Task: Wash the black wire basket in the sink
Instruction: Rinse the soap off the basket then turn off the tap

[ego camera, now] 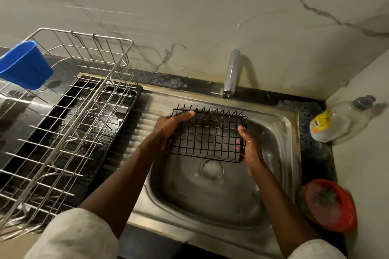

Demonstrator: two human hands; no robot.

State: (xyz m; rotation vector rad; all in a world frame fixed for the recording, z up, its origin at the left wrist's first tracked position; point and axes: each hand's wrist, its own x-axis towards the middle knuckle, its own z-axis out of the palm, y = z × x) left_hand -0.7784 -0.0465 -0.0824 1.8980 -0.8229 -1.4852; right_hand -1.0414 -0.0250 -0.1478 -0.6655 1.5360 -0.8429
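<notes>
A black wire basket is held over the steel sink, its open side facing me. My left hand grips its left edge, thumb lying along the top rim. My right hand, wet, grips its right edge with fingers curled behind the wires. A thin stream of water falls from the chrome tap onto the basket's upper right part. The sink's round drain shows below the basket.
A steel dish rack on a black tray fills the left counter, with a blue cup hung on its rim. A dish-soap bottle lies at the right corner. A red bowl sits on the right counter.
</notes>
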